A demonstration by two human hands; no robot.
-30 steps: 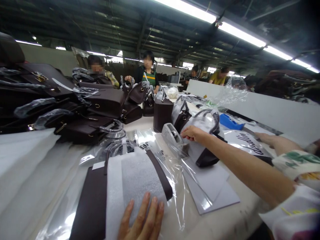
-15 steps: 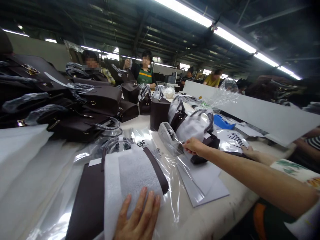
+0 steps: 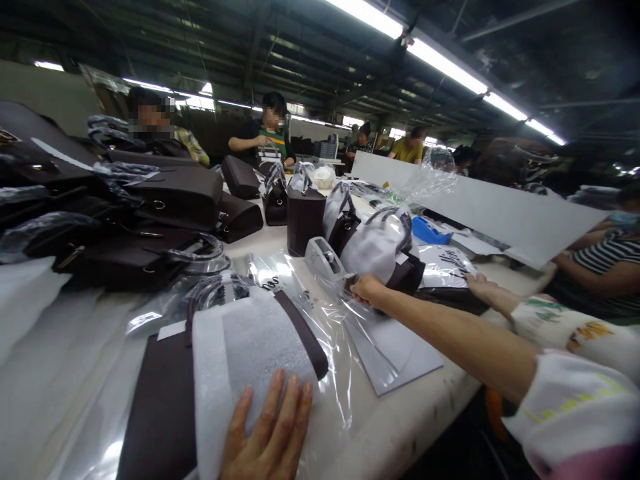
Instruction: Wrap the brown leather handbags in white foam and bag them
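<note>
Landmark: grey tape dispenser [image 3: 323, 259] on the worktop [image 3: 400, 430]. Right hand [image 3: 367, 288] is at its near end, fingers drawn together; can't tell if tape is between them. Brown bag [image 3: 160, 407] lies near-left of the dispenser, white wrap [image 3: 260, 333] over part of it, clear film [image 3: 345, 400] beside. Left hand [image 3: 270, 430] is flat on the wrap, fingers slightly apart, gripping nothing. Likely step: getting tape while steadying the wrap. Next move calls for a clean tear, left hand's light pressure kept on.
</note>
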